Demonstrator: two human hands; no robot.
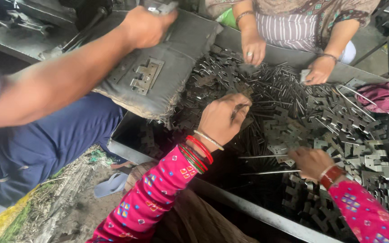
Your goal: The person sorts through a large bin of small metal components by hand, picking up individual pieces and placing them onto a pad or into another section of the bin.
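Steel hinge plates (338,121) and pins (275,85) fill the tray (248,209). Left hand (223,119), fingers clamped on a small plate (238,110), hovers mid-tray. Right hand (311,162), fingers curled together, rests on plates near the front edge beside two long pins (266,172). A co-worker's hands (254,48) sort at the far edge.

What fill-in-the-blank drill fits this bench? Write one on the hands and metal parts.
1. The left hand grips thin metal ____ above the metal tray.
2. The right hand rests on flat hinge plates and wears a ____ bangle.
3. A hinge lies on the grey ____ beside the tray.

Missing words: pins; red; cushion
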